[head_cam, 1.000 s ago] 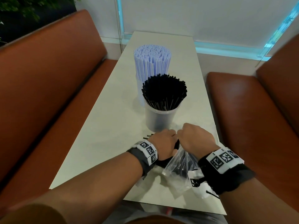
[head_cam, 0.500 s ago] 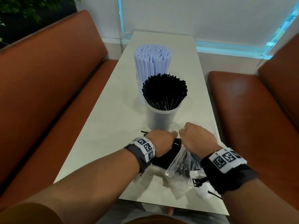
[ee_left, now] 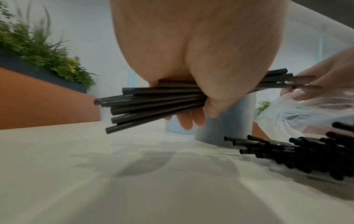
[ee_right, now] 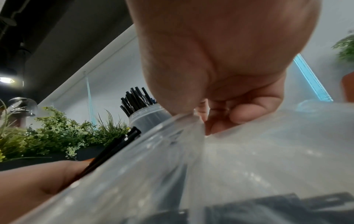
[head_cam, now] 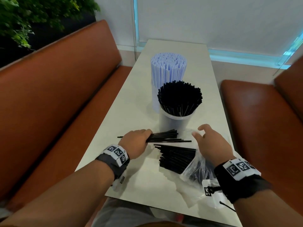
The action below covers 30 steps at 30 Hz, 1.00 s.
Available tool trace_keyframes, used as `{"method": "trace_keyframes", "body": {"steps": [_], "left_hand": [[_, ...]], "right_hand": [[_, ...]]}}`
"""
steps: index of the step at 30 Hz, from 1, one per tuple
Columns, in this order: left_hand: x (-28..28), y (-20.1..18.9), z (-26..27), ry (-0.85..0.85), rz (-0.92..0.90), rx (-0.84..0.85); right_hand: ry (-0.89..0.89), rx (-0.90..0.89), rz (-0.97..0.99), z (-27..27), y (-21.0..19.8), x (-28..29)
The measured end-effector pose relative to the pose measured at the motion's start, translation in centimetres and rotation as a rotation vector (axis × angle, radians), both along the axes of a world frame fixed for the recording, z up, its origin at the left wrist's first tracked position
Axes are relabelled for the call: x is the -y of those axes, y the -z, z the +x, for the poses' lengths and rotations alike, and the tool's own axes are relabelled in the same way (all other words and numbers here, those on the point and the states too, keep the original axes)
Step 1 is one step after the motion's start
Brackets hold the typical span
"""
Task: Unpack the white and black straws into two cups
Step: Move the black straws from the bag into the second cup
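Observation:
My left hand [head_cam: 146,136] grips a bundle of black straws [head_cam: 165,137] lying sideways just above the table, left of the bag; the left wrist view shows the fingers of my left hand [ee_left: 199,118] curled round the bundle [ee_left: 153,104]. My right hand [head_cam: 199,132] pinches the mouth of the clear plastic bag [head_cam: 195,169], thumb against the fold of the bag [ee_right: 191,121]. More black straws [head_cam: 177,158] stick out of the bag. Behind stand a clear cup [head_cam: 175,123] full of black straws [head_cam: 179,97] and a cup of white straws [head_cam: 168,68].
The narrow white table [head_cam: 131,115] runs away from me between two brown benches [head_cam: 57,95] [head_cam: 255,115]. Plants [head_cam: 32,15] stand behind the left bench. The two cups stand close in front of my hands.
My left hand has pulled a bundle of black straws out of the bag and moved left. The hands, close together before, are now apart. The right hand still holds the bag's mouth.

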<state>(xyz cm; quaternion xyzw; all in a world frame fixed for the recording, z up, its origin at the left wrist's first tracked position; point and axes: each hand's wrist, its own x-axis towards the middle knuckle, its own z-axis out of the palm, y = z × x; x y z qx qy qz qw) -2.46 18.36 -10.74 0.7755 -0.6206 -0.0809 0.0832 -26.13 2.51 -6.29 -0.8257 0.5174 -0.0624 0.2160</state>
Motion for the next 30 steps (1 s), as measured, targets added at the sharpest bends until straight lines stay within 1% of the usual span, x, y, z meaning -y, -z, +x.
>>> {"method": "trace_keyframes", "body": {"steps": [1,3,4,5,6,8,9,12,15,16,18,19,20,21,22,23,24,26,27,29,30], "left_hand": [[-0.2,-0.1,-0.1,-0.008,-0.014,-0.018],[-0.2,-0.4,-0.8,-0.003,-0.062,-0.069],[0.0,-0.7,-1.4,0.003,-0.087,-0.098],[0.3,-1.1,-2.1,0.011,-0.108,-0.123],[0.6,-1.5,-2.9,0.026,-0.125,-0.141],[1.4,-2.4,-4.6,0.073,-0.153,-0.149],[1.8,-2.9,-5.3,0.095,-0.162,-0.14],[2.6,-4.2,-6.7,0.104,-0.204,-0.089],[3.5,-5.1,-8.0,0.094,-0.288,-0.073],[3.7,-5.3,-8.5,0.094,-0.291,-0.08],[3.9,-5.7,-8.3,0.066,-0.282,-0.122],[3.8,-6.1,-7.8,0.028,-0.29,-0.198],[3.7,-6.6,-7.3,-0.018,-0.321,-0.347],[3.5,-7.4,-6.9,-0.05,-0.383,-0.554],[3.5,-8.4,-6.7,-0.062,-0.475,-0.77],[3.5,-9.7,-6.8,-0.076,-0.59,-0.949],[3.6,-10.9,-7.0,-0.1,-0.707,-1.093],[4.0,-12.8,-6.9,-0.151,-0.896,-1.357],[4.2,-13.5,-6.9,-0.16,-0.955,-1.498],[4.7,-14.2,-7.1,-0.141,-1.016,-1.715],[4.9,-14.2,-7.5,-0.142,-1.021,-1.774]], "right_hand": [[0.013,0.123,-0.041,0.1,-0.3,-0.2],[0.006,0.5,-0.128,0.6,-1.2,-1.0],[-0.025,0.69,-0.131,1.0,-1.6,-1.7],[-0.061,0.828,-0.092,1.4,-1.9,-2.4],[-0.094,0.898,-0.018,1.8,-2.2,-2.9],[-0.129,0.914,0.149,2.6,-2.5,-3.8],[-0.115,0.93,0.18,2.8,-2.6,-3.9],[0.009,1.022,0.137,2.9,-2.8,-3.5],[-0.041,0.92,0.186,3.3,-2.6,-3.5],[-0.043,0.923,0.204,3.3,-2.5,-3.8],[-0.004,1.026,0.231,3.0,-2.5,-3.9],[0.011,1.095,0.271,2.8,-2.5,-3.8],[0.031,1.147,0.332,2.5,-2.5,-3.7],[0.066,1.167,0.4,2.3,-2.5,-3.6],[0.109,1.157,0.467,2.2,-2.5,-3.5],[0.15,1.133,0.531,2.2,-2.4,-3.5],[0.184,1.111,0.597,2.2,-2.3,-3.5],[0.23,1.108,0.719,2.4,-2.4,-3.7],[0.246,1.131,0.765,2.6,-2.6,-3.9],[0.258,1.19,0.85,3.1,-3.0,-4.4],[0.251,1.219,0.896,3.3,-3.1,-4.7]]}}
